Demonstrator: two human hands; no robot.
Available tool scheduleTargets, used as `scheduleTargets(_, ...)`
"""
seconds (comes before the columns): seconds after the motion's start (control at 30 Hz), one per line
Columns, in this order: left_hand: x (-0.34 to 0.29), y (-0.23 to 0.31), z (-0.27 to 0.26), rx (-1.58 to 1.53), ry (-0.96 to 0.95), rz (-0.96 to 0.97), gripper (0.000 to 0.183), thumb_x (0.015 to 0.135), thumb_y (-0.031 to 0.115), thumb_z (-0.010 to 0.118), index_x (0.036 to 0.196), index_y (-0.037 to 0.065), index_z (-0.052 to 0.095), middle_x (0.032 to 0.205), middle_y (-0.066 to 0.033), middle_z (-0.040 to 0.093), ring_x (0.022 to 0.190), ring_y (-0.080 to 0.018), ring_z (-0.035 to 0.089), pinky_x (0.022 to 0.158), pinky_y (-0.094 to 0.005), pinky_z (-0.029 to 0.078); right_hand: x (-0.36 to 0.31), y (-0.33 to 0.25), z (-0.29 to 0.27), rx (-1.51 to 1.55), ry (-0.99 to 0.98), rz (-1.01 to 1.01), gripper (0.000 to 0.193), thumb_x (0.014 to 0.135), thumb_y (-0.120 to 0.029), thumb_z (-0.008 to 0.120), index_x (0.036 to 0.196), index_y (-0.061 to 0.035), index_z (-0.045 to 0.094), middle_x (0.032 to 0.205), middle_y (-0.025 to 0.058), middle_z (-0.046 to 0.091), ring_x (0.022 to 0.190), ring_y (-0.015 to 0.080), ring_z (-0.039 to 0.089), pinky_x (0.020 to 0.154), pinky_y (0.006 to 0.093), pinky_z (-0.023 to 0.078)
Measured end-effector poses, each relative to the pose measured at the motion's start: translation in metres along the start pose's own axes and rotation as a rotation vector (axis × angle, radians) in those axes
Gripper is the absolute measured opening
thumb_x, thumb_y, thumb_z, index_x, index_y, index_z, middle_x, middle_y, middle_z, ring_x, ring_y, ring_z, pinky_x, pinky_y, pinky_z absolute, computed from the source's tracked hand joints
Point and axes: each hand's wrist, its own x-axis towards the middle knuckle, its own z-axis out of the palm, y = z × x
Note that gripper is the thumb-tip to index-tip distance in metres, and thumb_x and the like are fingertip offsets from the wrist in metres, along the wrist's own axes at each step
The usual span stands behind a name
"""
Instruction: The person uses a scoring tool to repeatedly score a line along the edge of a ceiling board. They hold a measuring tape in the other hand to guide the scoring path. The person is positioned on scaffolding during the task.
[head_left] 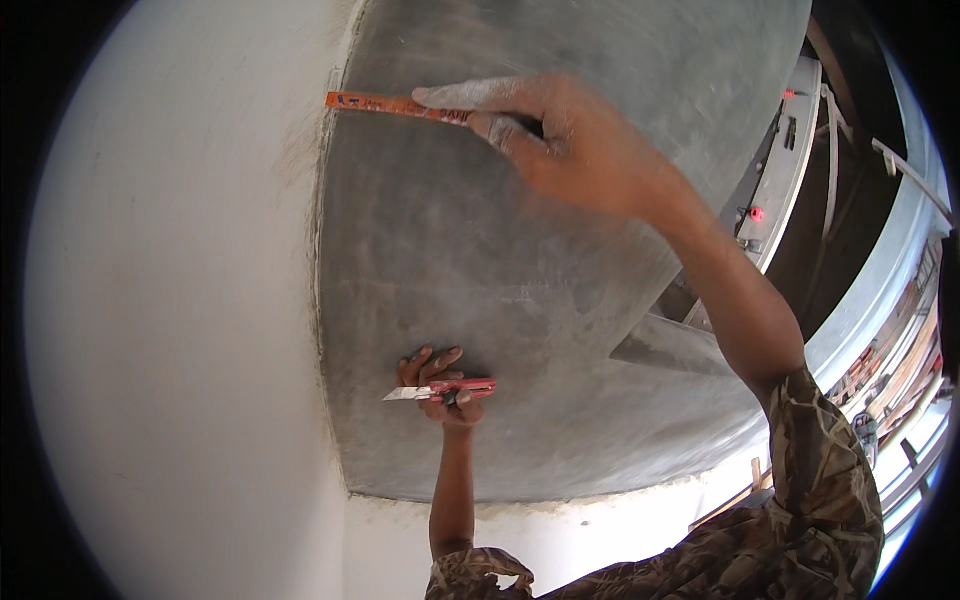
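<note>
My right hand [560, 140], blurred by motion, pinches a thin orange strip [385, 104] with dark markings between a white-dusted thumb and forefinger. The strip's left end reaches the seam where the smooth grey surface [480, 250] meets the white wall [180, 250]. Lower in the view, my left hand [440, 380] is against the grey surface, with several fingers stretched upward. Held under its thumb is a red utility knife [470, 386], with a pale blade pointing left toward the seam. Part of the handle is hidden by the thumb.
A rough, dusty edge runs along the seam. Beyond the grey surface on the right are a pale beam [780, 190] with small red lights, dark openings and a curved light-coloured edge [870, 290]. Stacked lengths of material [905, 370] lie at the far right.
</note>
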Motion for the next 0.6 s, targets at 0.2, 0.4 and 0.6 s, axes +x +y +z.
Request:
scheduleTargets(0.2,0.0,0.002,0.013,-0.096,-0.002,-0.006,0.05,0.098,0.053,0.043,0.085,0.004,0.047,0.105,-0.0176,0.065,0.102,-0.0281,0.059,0.086,-0.041,0.045,0.033,0.0,0.04,0.0,0.015,-0.165,0.031,0.092,-0.007,0.05,0.118,-0.0051,0.065,0.081,0.0168,0.065,0.07,0.0256,0.062,0.068,0.0409,0.047)
scheduleTargets(0.4,0.001,0.0,0.003,-0.043,-0.012,0.029,0.05,0.098,0.054,0.043,0.087,0.005,0.048,0.104,-0.0175,0.066,0.102,-0.0279,0.058,0.085,-0.0409,0.045,-0.008,0.002,0.024,0.087,-0.111,0.185,0.019,0.094,-0.009,0.047,0.107,-0.0014,0.059,0.083,0.0159,0.063,0.074,0.0275,0.061,0.071,0.0404,0.046)
scheduleTargets(0.6,0.01,0.002,0.003,-0.086,-0.003,0.01,0.045,0.098,0.049,0.043,0.086,0.006,0.047,0.084,-0.0115,0.069,0.116,-0.0307,0.051,0.106,-0.0492,0.031,-0.062,0.015,0.015,-0.037,-0.043,0.129,0.018,0.097,-0.012,0.042,0.087,0.0002,0.052,0.072,0.0124,0.053,0.066,0.024,0.049,0.066,0.0365,0.042)
